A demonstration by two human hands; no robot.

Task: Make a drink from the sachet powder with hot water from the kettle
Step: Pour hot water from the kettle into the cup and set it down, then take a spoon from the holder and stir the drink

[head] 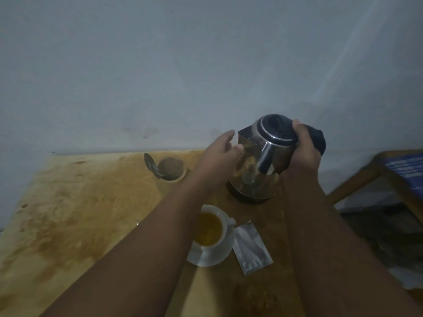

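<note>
The steel kettle with its black lid sits near the table's far edge, against the wall, leaning slightly toward the left, its base over a dark round stand. The right hand is wrapped tight around the black handle at the kettle's 3 o'clock side. The left hand is at the kettle's 9 o'clock, by the spout, fingers loosely spread and closed on nothing. At the kettle's 6 o'clock stands a white cup of amber drink on a white saucer. Just beside the saucer, at its 3 o'clock, lies a silver sachet. At the kettle's 9 o'clock, well apart, a small container of brown powder stands with its foil lid peeled up on the stained wooden table.
</note>
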